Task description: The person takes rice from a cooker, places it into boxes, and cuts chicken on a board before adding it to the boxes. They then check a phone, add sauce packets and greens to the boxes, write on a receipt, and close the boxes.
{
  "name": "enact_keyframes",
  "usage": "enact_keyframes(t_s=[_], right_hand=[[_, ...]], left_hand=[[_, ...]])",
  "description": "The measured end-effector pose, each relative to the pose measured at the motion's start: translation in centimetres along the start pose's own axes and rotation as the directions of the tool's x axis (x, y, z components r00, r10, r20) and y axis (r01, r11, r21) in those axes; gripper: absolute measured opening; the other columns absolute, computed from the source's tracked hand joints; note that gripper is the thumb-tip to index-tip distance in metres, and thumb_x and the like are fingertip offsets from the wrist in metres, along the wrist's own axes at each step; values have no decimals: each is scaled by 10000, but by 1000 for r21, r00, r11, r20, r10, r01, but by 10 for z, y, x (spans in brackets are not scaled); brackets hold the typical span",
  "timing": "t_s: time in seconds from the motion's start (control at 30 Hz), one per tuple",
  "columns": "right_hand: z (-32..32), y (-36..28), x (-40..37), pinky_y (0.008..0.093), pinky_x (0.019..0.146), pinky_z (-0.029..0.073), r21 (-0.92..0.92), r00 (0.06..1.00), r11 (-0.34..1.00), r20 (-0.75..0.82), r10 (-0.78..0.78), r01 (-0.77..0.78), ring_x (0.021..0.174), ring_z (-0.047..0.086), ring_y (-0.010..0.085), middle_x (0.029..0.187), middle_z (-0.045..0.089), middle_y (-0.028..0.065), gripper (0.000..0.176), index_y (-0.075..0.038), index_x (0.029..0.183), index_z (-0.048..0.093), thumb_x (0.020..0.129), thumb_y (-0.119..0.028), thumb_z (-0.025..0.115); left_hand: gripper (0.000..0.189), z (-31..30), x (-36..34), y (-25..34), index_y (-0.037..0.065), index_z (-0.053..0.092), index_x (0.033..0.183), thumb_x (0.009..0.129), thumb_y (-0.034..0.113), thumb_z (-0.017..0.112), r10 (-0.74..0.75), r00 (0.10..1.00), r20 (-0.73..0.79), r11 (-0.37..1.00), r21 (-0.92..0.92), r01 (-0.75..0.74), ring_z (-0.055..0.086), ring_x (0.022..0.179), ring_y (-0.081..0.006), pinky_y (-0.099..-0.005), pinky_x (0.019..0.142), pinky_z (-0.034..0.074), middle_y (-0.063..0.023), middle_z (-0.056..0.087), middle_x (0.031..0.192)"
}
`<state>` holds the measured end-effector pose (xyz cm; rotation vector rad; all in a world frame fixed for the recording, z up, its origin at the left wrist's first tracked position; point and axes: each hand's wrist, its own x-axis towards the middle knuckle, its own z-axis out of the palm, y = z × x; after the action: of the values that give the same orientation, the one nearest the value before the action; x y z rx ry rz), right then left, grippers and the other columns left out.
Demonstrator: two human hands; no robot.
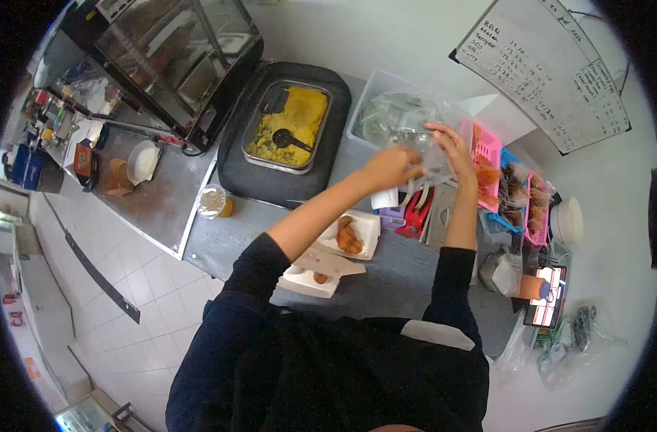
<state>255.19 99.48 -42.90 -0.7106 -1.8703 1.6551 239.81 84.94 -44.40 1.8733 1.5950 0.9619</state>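
Observation:
My left hand (395,168) is closed, fingers curled in at the edge of some clear plastic. My right hand (454,153) bends its fingers over the same clear plastic bag (435,157), which hangs between both hands. Just behind it, a translucent bin (372,93) holds crumpled clear plastic bags (397,115). Closer to my body stand two open paper food boxes: one with a fried chicken piece (349,236), the other with a small brown piece (320,277). What exactly the left fingertips pinch is partly hidden.
A glass dish of yellow food (300,115) with a black spoon (291,140) sits on a black tray (235,162). A lidded cup (213,201) stands left. Red-handled tongs (416,216), pink baskets (488,155), an orange-capped bottle (533,288) and a lit tablet (551,299) are right.

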Motion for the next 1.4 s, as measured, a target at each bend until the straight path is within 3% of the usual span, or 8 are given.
enact_keyframes(t_s=[0.23, 0.37, 0.57, 0.73, 0.8, 0.93, 1.3, 1.4], right_hand=[[-13, -33, -55, 373, 996, 429, 390, 870, 813, -416, -263, 433, 1085, 555, 225, 1151, 585, 114, 329, 36, 1142, 556, 819, 54, 610], [16, -35, -96, 396, 882, 523, 662, 955, 728, -294, 34, 178, 969, 624, 240, 1040, 625, 97, 185, 13, 1024, 571, 843, 9, 607], [106, 3, -152, 331, 832, 529, 653, 979, 757, -135, 151, -27, 877, 660, 236, 959, 637, 114, 65, -29, 895, 533, 880, -48, 593], [172, 16, -185, 285, 783, 511, 274, 952, 962, -296, 71, 14, 915, 639, 193, 971, 639, 125, 83, -15, 918, 491, 914, -66, 557], [182, 10, -185, 276, 791, 503, 0, 934, 993, -339, -110, 117, 941, 624, 183, 983, 638, 133, 90, -7, 921, 487, 922, -73, 548], [196, -23, -220, 262, 818, 481, 85, 863, 964, -472, -182, 250, 939, 594, 140, 1054, 608, 127, 92, -8, 960, 479, 931, -78, 530], [230, 48, -203, 275, 802, 471, 183, 995, 978, 2, 102, -100, 942, 592, 154, 1084, 584, 83, 211, -15, 990, 480, 928, -198, 567], [237, 9, -202, 282, 792, 475, -688, 950, 705, -75, -302, 170, 929, 611, 175, 1118, 600, 77, 202, -7, 963, 535, 914, -199, 576]], left_hand=[[568, 0, 16, -27, 35, 475, 1286, 864, 387, 618, -213, 969, -124, 977, 3, 215, 567, 1097, -287, -371, 937, 428, -192, 566, 1212], [457, -30, -30, 21, 60, 536, 1249, 839, 207, 676, -56, 994, -93, 743, -669, -21, 560, 1009, -151, -302, 929, 408, -87, 634, 1055], [441, -31, -106, -3, 2, 556, 1171, 857, 297, 645, -260, 901, 347, 659, -619, 428, 542, 870, -86, -263, 762, 446, -17, 614, 954], [405, -49, -142, -31, 13, 585, 1110, 934, 371, 512, -434, 880, 193, 899, 35, 436, 594, 835, -160, -313, 787, 464, -102, 660, 962], [463, -72, -163, -29, 8, 581, 1047, 922, 446, 500, -408, 912, 44, 899, -155, 410, 638, 746, -225, -317, 682, 477, -162, 651, 829], [467, -119, -225, -11, -5, 554, 1057, 954, 433, 430, -321, 887, -332, 916, 129, 379, 611, 886, -383, -411, 777, 460, -243, 625, 925], [476, -124, -360, -31, 0, 464, 1110, 970, 436, 335, -619, 760, -201, 753, 125, 646, 545, 949, -491, -514, 830, 423, -309, 593, 958], [488, -117, -394, -41, 5, 418, 1148, 963, 444, 313, -729, 675, -113, 631, 270, 727, 537, 940, -519, -532, 829, 422, -330, 592, 909]])
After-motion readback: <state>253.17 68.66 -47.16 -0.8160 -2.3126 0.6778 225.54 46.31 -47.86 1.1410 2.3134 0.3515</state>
